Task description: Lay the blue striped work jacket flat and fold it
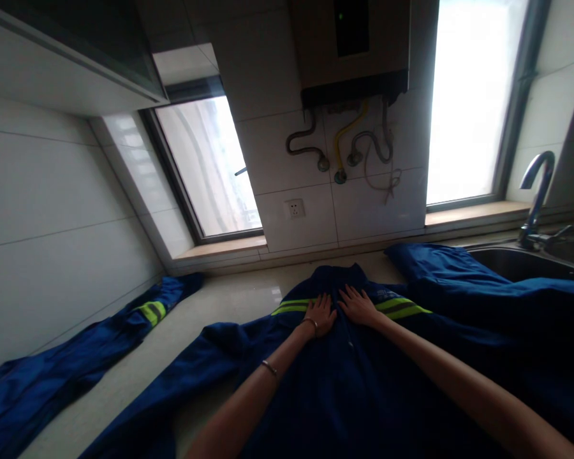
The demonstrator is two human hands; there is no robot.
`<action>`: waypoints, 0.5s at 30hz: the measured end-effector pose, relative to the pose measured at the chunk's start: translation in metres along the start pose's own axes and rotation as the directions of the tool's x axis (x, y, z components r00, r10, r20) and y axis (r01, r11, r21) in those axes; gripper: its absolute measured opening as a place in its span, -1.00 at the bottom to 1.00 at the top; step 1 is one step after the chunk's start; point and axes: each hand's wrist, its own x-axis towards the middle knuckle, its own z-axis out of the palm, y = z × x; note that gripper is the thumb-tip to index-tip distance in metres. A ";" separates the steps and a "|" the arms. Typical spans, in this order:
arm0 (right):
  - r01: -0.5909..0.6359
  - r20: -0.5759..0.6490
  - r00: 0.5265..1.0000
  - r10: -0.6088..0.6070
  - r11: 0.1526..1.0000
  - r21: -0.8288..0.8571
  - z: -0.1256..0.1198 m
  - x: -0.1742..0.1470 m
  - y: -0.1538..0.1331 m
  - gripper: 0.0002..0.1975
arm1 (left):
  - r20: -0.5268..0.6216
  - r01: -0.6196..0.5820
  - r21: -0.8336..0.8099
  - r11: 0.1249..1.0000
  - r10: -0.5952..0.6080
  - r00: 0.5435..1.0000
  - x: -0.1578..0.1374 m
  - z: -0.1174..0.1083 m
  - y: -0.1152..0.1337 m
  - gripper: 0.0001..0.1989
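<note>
A dark blue work jacket (363, 382) with yellow-green and grey stripes lies spread on the counter, its collar toward the wall. My left hand (321, 313) rests flat on the chest, just left of the front closure, fingers stretched out. Right of that closure, my right hand (358, 306) also lies flat with its fingers spread, beside the striped band. Both palms touch the cloth and neither grips it. One sleeve reaches out to the lower left. The lower part of the jacket is in deep shadow.
Another blue garment (90, 347) with a striped band lies along the left wall. More folded blue cloth (440, 264) sits at the right, by the sink (495, 258) and its faucet (538, 191). A water heater (354, 51) with pipes hangs above the pale counter (253, 290).
</note>
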 end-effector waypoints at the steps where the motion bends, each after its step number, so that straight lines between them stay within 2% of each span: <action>1: -0.014 0.008 1.000 0.014 1.000 -0.007 -0.001 0.006 0.002 -0.39 | 0.002 -0.006 -0.003 1.000 0.006 1.000 0.007 0.000 0.001 -0.36; 5: -0.086 0.038 0.995 0.088 0.995 -0.040 -0.007 0.025 0.016 -0.39 | 0.014 0.008 -0.028 1.000 -0.008 1.000 0.028 -0.002 0.006 -0.37; 9: -0.124 0.066 0.990 0.127 0.991 -0.041 -0.010 0.036 0.031 -0.40 | -0.044 -0.029 -0.107 0.994 0.024 0.999 0.024 -0.020 -0.001 -0.51; 12: -0.127 0.057 0.990 0.128 0.991 -0.031 -0.010 0.039 0.037 -0.39 | -0.150 0.050 -0.122 0.991 -0.068 0.986 -0.001 -0.055 -0.040 -0.55; 15: -0.127 0.039 0.991 0.128 0.992 -0.026 -0.008 0.039 0.039 -0.39 | -0.201 0.212 -0.097 0.972 -0.228 0.953 -0.046 -0.101 -0.108 -0.55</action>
